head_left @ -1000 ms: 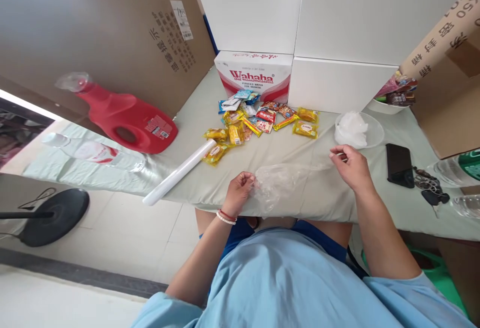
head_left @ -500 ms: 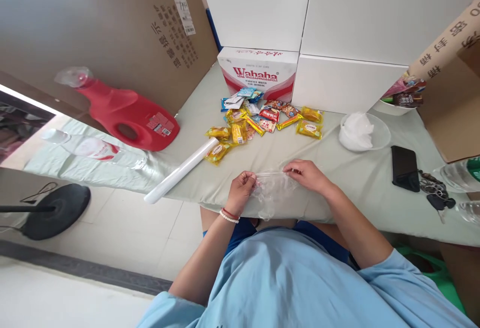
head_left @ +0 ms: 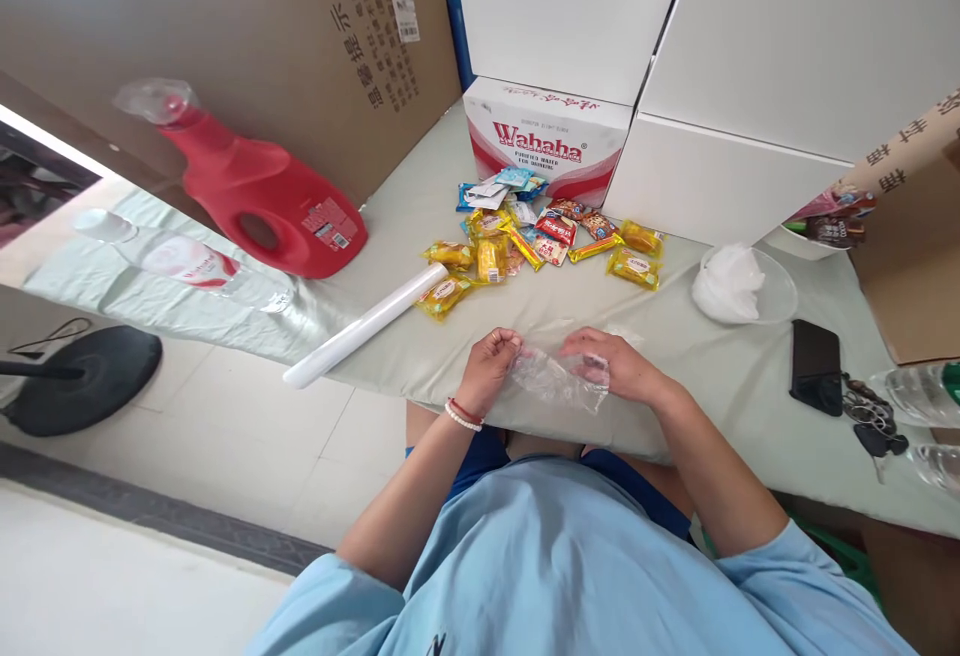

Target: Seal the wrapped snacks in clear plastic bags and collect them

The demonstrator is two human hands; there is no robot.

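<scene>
Between my hands, over the front of the table, hangs a crumpled clear plastic bag (head_left: 559, 381). My left hand (head_left: 487, 366) pinches its left edge between thumb and fingers. On the other side, my right hand (head_left: 615, 361) has curled fingers at the bag; the see-through film lies over the fingertips, and whether they are inside or behind it I cannot tell. Beyond the hands lies a spread of wrapped snacks: yellow packets (head_left: 491, 259), red packets (head_left: 556, 226) and blue-and-white sachets (head_left: 499, 188). A white plastic-film roll (head_left: 367, 324) lies to the left, touching a yellow packet.
On the left lie a red jug (head_left: 262, 196) and a clear water bottle (head_left: 187, 264). A Wahaba-style printed carton (head_left: 547, 141) stands behind the snacks. To the right are a clear bowl (head_left: 784, 286) holding white plastic, a black phone (head_left: 816, 366) and keys (head_left: 870, 411).
My right hand has shifted from pinching the bag's top edge to having its fingers under the film. The bag is bunched up higher. The camera view has turned slightly.
</scene>
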